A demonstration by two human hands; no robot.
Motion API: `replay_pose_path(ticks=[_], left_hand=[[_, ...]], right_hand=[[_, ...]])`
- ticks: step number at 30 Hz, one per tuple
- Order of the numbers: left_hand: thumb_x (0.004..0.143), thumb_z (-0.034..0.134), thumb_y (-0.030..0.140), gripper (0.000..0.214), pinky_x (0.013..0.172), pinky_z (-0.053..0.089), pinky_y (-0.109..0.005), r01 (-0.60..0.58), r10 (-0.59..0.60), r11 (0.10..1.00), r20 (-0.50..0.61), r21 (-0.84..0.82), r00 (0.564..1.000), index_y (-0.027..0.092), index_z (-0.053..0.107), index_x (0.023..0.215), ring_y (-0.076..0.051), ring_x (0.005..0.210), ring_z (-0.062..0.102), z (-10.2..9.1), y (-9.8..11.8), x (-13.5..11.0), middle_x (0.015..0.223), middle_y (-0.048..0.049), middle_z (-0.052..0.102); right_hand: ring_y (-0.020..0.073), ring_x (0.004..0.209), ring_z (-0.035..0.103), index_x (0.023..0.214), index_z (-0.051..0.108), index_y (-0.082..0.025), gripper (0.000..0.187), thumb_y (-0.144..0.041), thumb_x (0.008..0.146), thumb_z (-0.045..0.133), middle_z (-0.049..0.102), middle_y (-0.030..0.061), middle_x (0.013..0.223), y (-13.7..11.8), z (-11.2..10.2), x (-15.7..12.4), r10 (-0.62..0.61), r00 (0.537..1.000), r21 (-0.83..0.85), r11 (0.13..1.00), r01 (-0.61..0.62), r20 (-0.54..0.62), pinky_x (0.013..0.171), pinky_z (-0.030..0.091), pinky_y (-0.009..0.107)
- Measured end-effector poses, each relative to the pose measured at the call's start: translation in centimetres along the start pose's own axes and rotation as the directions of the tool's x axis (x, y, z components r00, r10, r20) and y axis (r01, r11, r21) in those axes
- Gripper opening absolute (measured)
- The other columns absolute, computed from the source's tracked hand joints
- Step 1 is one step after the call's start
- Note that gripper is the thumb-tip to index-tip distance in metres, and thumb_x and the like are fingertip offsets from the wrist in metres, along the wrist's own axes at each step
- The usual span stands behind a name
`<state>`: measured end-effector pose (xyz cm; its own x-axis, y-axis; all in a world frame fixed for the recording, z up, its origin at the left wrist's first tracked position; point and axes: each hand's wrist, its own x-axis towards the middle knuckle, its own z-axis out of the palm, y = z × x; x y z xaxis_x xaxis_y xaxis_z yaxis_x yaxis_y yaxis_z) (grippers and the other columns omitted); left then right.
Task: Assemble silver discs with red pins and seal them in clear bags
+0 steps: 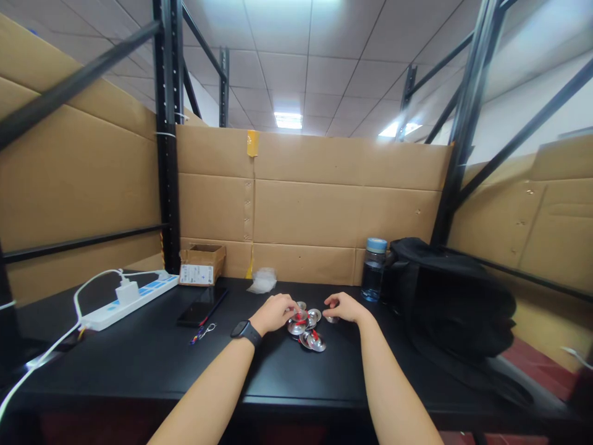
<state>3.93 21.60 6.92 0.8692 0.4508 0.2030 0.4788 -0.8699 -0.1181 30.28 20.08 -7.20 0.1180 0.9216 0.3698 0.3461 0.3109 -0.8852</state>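
Head view: metal discs [299, 327] lay heaped on the black surface [291, 380], red ties [315, 335] among them, with tangling the likeliest trouble.

Left hand [277, 313] had its fingertips at the heap's upper left; the right hand [343, 306] had its own at a lone disc [332, 320] just beside the heap. Whether either grip had closed on anything could not be told, since the fingers hid the contact. Discs overlapped, so a tug on one could have dragged neighbours along or knotted the ties. Smooth, domed rims might also have slipped from a light pinch and skidded away.
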Motion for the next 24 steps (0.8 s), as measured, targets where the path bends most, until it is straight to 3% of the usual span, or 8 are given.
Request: replay_pose_path(ticks=[2, 5, 10, 16, 21, 24], left_hand=[[0.090, 0.060, 0.011, 0.033, 0.092, 0.044, -0.029, -0.024, 0.024, 0.999, 0.018, 0.024, 1.000, 0.033, 0.080, 0.104, -0.022, 0.099, 0.065, 0.0, 0.4, 0.0, 0.103, -0.0042, 0.071], [0.093, 0.061, 0.015, 0.028, 0.090, 0.043, -0.030, -0.017, 0.015, 0.998, 0.039, 0.061, 0.999, 0.033, 0.080, 0.101, -0.022, 0.099, 0.064, -0.1, 1.1, 0.1, 0.104, -0.0037, 0.071], [0.091, 0.066, 0.019, 0.017, 0.084, 0.042, -0.030, 0.005, -0.013, 0.991, 0.054, 0.136, 0.998, 0.028, 0.080, 0.091, -0.023, 0.094, 0.064, -0.4, 2.1, 0.3, 0.097, -0.0045, 0.071], [0.092, 0.067, 0.018, 0.013, 0.082, 0.039, -0.031, -0.011, 0.007, 0.980, 0.022, 0.197, 1.000, 0.022, 0.074, 0.082, -0.023, 0.092, 0.062, -0.3, 2.4, 0.4, 0.091, -0.0058, 0.070], [0.100, 0.055, 0.020, 0.018, 0.084, 0.039, -0.032, 0.054, -0.032, 0.993, -0.195, 0.107, 0.980, 0.019, 0.070, 0.091, -0.022, 0.095, 0.060, 0.2, 1.7, 0.6, 0.095, -0.0054, 0.070], [0.097, 0.061, 0.022, 0.013, 0.087, 0.041, -0.032, 0.076, -0.064, 0.994, -0.160, 0.074, 0.985, 0.021, 0.073, 0.092, -0.022, 0.097, 0.061, 0.3, 1.4, 0.5, 0.098, -0.0037, 0.072]], right_hand=[[0.0158, 0.067, 0.064, 0.101, 0.077, -0.013, 0.035, -0.033, 0.072, 0.081, 0.073, 0.0059, 0.083, -0.1, 0.3, 0.3, -0.013, 0.995, 0.026, 1.000, 0.015, -0.100, 0.064, 0.048, 0.026], [0.0169, 0.072, 0.065, 0.097, 0.078, -0.014, 0.027, -0.032, 0.077, 0.076, 0.074, 0.0068, 0.085, -0.5, 1.0, 0.9, -0.075, 0.978, 0.041, 0.996, 0.084, -0.197, 0.070, 0.050, 0.028], [0.0171, 0.074, 0.065, 0.097, 0.077, -0.013, 0.025, -0.030, 0.079, 0.072, 0.075, 0.0070, 0.086, -2.0, 2.3, 1.4, -0.192, 0.970, 0.108, 0.972, 0.209, -0.151, 0.074, 0.050, 0.029], [0.0164, 0.072, 0.065, 0.093, 0.077, -0.015, 0.020, -0.025, 0.078, 0.070, 0.074, 0.0054, 0.082, -4.0, 2.7, 0.5, -0.197, 0.969, 0.095, 0.973, 0.212, -0.150, 0.072, 0.051, 0.029], [0.0196, 0.089, 0.069, 0.108, 0.073, -0.016, 0.043, -0.029, 0.068, 0.082, 0.074, 0.0083, 0.105, -5.7, 3.5, -0.2, -0.333, 0.943, 0.366, 0.876, 0.312, -0.008, 0.076, 0.055, 0.030], [0.0231, 0.100, 0.067, 0.112, 0.072, -0.017, 0.053, -0.027, 0.062, 0.086, 0.073, 0.0096, 0.112, -6.1, 4.1, 0.0, -0.363, 0.931, 0.405, 0.857, 0.320, 0.032, 0.075, 0.056, 0.030]])
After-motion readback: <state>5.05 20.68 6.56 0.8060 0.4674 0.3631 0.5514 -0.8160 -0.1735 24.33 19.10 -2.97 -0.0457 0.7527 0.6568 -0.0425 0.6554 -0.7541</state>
